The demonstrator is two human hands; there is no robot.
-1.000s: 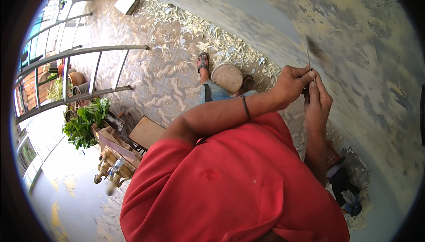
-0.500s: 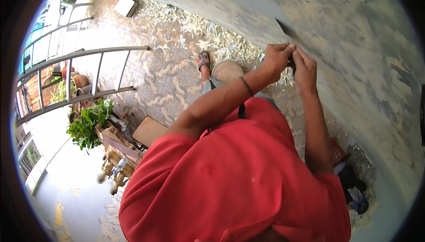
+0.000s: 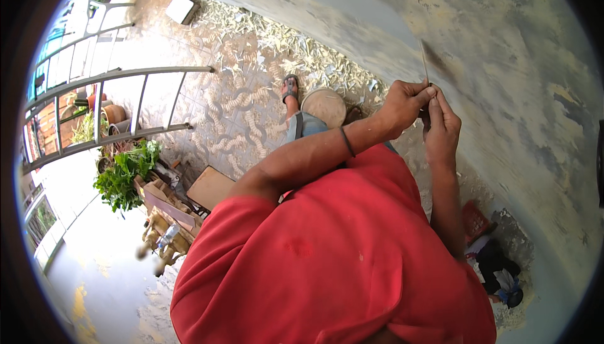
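Both my hands meet in front of the wall around a scraper (image 3: 426, 64), whose thin blade is seen nearly edge-on and points up toward the wall. My left hand (image 3: 406, 106) is closed on it, with thumb and fingers near the base of the blade. My right hand (image 3: 443, 124) grips it from the right, fingers wrapped round the handle, which is mostly hidden. The wall (image 3: 522, 61) is patchy, with grey and yellowish areas where paint has come off. A dark shadow falls on it beside the blade.
Paint flakes (image 3: 277, 35) litter the floor along the wall. A round bucket (image 3: 323, 106) stands by my sandalled foot. Left are a metal ladder (image 3: 119, 74), a leafy plant (image 3: 129, 177) and boxes (image 3: 212, 188). A red container (image 3: 476, 219) and dark cloth (image 3: 494, 262) lie lower right.
Both hands have moved slightly right and closer to my body with the scraper. Its blade has turned, now showing as a thinner, more upright line.
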